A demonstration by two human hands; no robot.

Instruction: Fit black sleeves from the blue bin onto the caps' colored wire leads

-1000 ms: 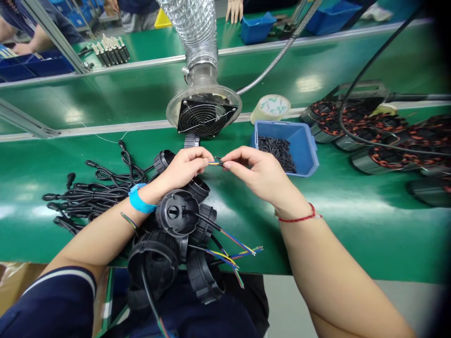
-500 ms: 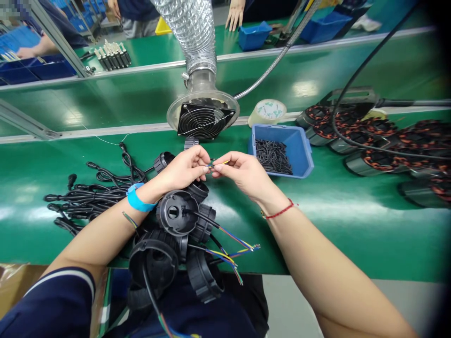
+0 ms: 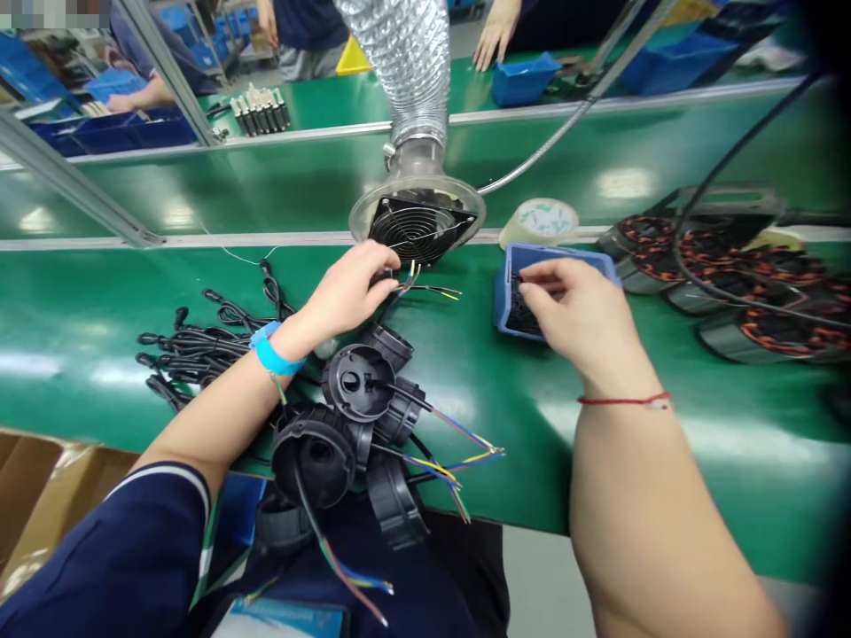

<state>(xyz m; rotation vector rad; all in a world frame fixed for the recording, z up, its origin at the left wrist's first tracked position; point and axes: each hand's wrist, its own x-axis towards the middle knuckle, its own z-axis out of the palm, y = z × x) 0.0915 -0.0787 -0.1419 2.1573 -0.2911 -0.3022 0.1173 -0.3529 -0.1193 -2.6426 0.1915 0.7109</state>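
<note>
My left hand (image 3: 349, 288) pinches a bundle of thin coloured wires (image 3: 425, 282) that fan out to the right, just in front of the black fan. My right hand (image 3: 575, 315) is over the small blue bin (image 3: 509, 266), its fingertips dipped among the short black sleeves (image 3: 525, 315) inside; whether it holds one is hidden. Below my left wrist lies a heap of black round caps (image 3: 352, 385) with coloured wire tails (image 3: 458, 452).
A fan (image 3: 417, 226) on a silver duct (image 3: 409, 62) stands at the bench's back edge. A tape roll (image 3: 540, 221) sits beside it. Copper-wound stators (image 3: 718, 257) crowd the right. Black cables (image 3: 199, 346) lie left. Other people's hands work beyond the conveyor.
My right hand has let go of the wires and moved right into the blue bin. My left hand keeps the wires and has shifted slightly up toward the fan.
</note>
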